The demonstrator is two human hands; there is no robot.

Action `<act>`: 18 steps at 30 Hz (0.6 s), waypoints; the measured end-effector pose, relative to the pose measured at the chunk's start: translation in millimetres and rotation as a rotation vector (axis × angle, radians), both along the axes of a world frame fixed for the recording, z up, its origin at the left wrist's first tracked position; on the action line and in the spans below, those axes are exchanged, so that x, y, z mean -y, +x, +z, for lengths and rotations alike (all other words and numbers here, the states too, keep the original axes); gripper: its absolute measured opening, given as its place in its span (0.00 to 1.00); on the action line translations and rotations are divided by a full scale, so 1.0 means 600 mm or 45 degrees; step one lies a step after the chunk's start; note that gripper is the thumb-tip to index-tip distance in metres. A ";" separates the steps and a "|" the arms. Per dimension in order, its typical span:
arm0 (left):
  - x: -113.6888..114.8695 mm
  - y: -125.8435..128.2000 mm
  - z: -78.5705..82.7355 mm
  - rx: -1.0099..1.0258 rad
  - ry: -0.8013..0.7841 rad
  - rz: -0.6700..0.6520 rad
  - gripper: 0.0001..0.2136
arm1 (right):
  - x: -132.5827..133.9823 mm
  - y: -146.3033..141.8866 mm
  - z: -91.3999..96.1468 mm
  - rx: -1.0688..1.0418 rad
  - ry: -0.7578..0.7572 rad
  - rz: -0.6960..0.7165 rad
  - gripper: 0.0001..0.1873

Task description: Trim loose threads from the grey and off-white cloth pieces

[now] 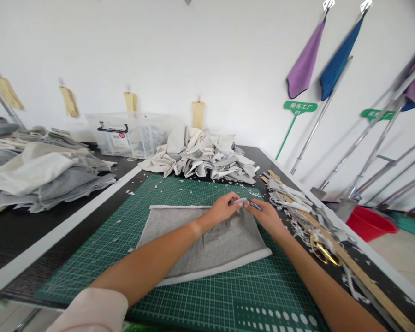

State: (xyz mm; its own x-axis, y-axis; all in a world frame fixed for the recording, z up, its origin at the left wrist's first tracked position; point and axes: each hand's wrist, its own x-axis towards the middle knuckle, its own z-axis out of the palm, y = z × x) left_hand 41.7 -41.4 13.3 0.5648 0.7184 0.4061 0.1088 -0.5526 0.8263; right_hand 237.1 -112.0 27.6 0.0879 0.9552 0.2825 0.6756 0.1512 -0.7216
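1. A white wall [193,55] backs the dark counter [38,230], where we look down on a green gridded cutting mat [200,299] flecked with pale offcuts.
2. A gray fabric panel [228,240] with white-trimmed edges lies flat in the middle of the mat, under both forearms.
3. The left hand [223,210] sits at the panel's far right corner, its fingers pinched together on the pale edge there.
4. The right hand [266,216] meets it from the right, fingers closed around a small blue-tipped tool [254,204] whose tip touches that same corner; we cannot tell what kind of tool it is.
5. Beyond the mat we see a heap of cream and gray cut pieces [204,157], with a clear plastic storage box [131,133] just behind it on the left.
6. Folded gray cloth stacks [41,175] fill the counter's left side.
7. Along the right edge, a wooden ruler [366,281] runs among the scraps, with gold-handled scissors [323,252] beside it.
8. A red basin [370,223] stands on the floor past the counter, while a purple cloth [304,64] and a blue cloth [339,60] hang on the wall.
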 end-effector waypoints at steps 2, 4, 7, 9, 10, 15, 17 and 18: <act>-0.003 0.000 0.001 0.024 0.005 -0.007 0.13 | 0.000 -0.001 0.001 -0.014 -0.001 -0.004 0.22; -0.006 -0.001 0.001 0.022 0.022 -0.009 0.14 | -0.001 -0.002 0.001 -0.027 0.015 -0.007 0.20; -0.010 0.000 -0.003 0.013 0.047 -0.008 0.16 | -0.003 -0.004 0.002 -0.048 0.083 -0.042 0.19; -0.012 0.001 -0.007 0.004 0.073 -0.019 0.17 | -0.004 -0.006 0.001 -0.065 0.119 -0.055 0.20; -0.012 0.001 -0.008 -0.006 0.087 -0.022 0.18 | -0.004 -0.008 0.001 -0.077 0.129 -0.046 0.20; -0.010 0.002 -0.007 -0.080 0.114 0.023 0.22 | -0.005 -0.011 0.000 -0.159 0.120 -0.030 0.20; -0.008 0.002 -0.007 -0.108 0.119 0.033 0.23 | -0.003 -0.011 -0.001 -0.190 0.063 -0.043 0.23; -0.008 0.001 -0.007 -0.114 0.123 0.036 0.24 | -0.002 -0.012 -0.001 -0.202 0.032 -0.043 0.24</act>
State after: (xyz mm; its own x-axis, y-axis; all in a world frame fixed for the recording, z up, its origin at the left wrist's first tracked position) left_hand 42.6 -36.9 9.3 0.5819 0.6948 0.4227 0.1966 -0.6245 0.7559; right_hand 230.1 -110.8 27.1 0.1653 0.9437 0.2865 0.5581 0.1500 -0.8161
